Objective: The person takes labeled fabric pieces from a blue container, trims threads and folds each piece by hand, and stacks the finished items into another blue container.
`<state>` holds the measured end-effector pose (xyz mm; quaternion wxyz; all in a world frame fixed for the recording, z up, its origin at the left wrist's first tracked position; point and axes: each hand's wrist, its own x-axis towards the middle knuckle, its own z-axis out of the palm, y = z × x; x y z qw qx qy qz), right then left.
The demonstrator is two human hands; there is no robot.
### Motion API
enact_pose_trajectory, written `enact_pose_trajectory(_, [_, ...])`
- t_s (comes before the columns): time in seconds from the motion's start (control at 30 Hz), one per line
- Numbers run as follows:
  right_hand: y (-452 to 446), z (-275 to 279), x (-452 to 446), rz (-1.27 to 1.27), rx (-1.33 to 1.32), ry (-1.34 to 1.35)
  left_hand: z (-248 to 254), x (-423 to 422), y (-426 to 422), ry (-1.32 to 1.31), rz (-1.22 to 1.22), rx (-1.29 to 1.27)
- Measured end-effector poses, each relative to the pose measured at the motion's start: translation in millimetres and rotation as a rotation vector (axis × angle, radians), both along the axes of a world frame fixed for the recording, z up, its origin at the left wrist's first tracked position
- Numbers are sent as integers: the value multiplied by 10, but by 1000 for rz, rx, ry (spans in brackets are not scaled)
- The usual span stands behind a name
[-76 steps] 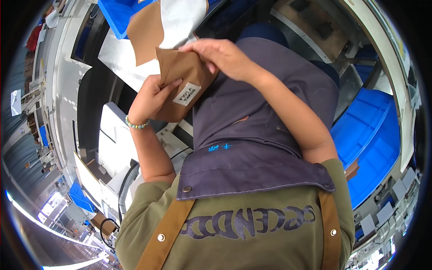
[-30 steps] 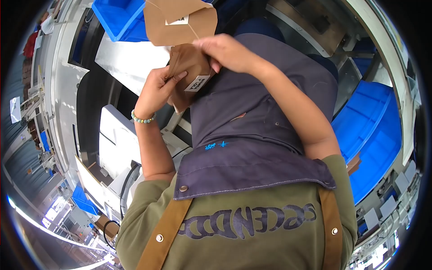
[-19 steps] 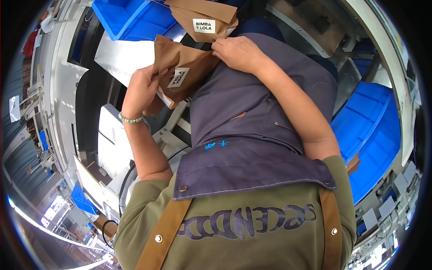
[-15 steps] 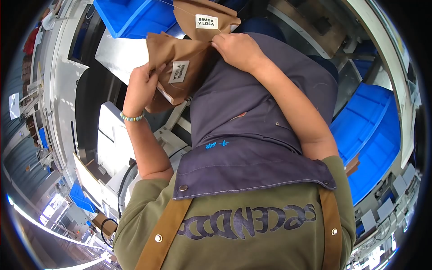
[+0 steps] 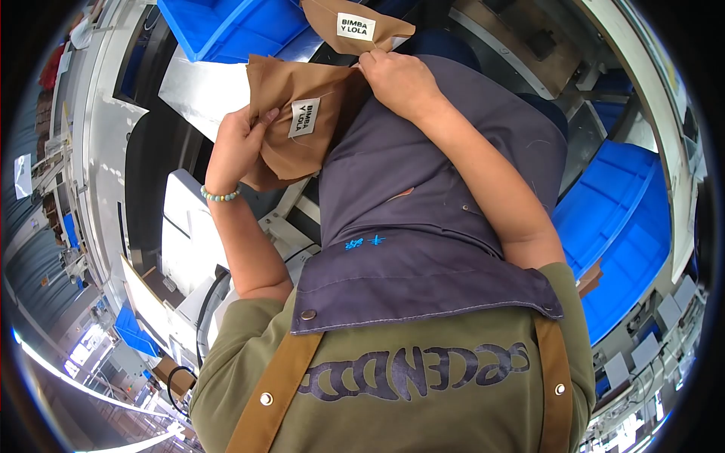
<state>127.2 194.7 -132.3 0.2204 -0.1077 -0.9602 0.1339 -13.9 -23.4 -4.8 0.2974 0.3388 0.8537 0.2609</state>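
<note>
My left hand (image 5: pixel 240 145) is closed on the left side of a brown fabric piece (image 5: pixel 273 84), with the thumb on top. A white label (image 5: pixel 305 117) reading "BIMBA Y LOLA" is on this piece. At its upper right corner my right hand (image 5: pixel 400 84) pinches with thumb and forefinger; what exactly lies between the fingertips is too small to make out. Just above those fingertips is a second brown fabric piece (image 5: pixel 321 16) with a like label (image 5: pixel 356 26). Both pieces are near the lap of a dark apron (image 5: pixel 423 174).
A blue bin (image 5: pixel 226 30) stands at the top left, beside a metal worktop (image 5: pixel 200 94). More blue bins (image 5: pixel 619 219) are on the right, with brown fabric (image 5: pixel 590 278) showing at one edge. A white machine housing (image 5: pixel 192 234) is near my left forearm.
My right hand has shifted slightly right and up. The second fabric piece has moved right and up, and the held piece is spread a little flatter. My left hand has barely moved.
</note>
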Motion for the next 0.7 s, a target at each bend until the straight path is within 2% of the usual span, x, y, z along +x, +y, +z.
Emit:
enact_pose_trajectory(0.13, [81, 1, 41, -48, -47, -1, -39, -68, -52, 102, -38, -132])
enact_pose_trajectory(0.23, [163, 158, 89, -118, -152, -54, -189, -150, -167, 97, 66, 31])
enact_pose_trajectory(0.3, [100, 337, 77, -49, -420, 153, -324, -170, -152, 83, 233, 124])
enact_pose_trajectory(0.37, [-11, 456, -4, 56, -771, 415, -715, -193, -142, 42, 448, 289])
enact_pose_trajectory(0.4, [-102, 623, 39, 65, -1015, 298, -972, -247, -148, -66, 521, 402])
enact_pose_trajectory(0.43, [-223, 597, 29, 93, -1144, 306, -1130, -200, -98, -287, 641, 568])
enact_pose_trajectory(0.5, [-464, 528, 30, 126, -1356, 305, -1127, 79, 141, -520, 801, 703])
enact_pose_trajectory(0.57, [-658, 440, 87, 139, -1291, 247, -1307, 191, 218, -921, 944, 816])
enact_pose_trajectory(0.6, [-711, 423, 122, 142, -1240, 178, -1383, 227, 244, -1056, 941, 928])
enact_pose_trajectory(0.63, [-737, 388, 133, 146, -1213, 153, -1454, 282, 250, -1075, 973, 979])
enact_pose_trajectory(0.7, [-771, 330, 147, 151, -1158, 110, -1291, 485, 315, -936, 928, 1046])
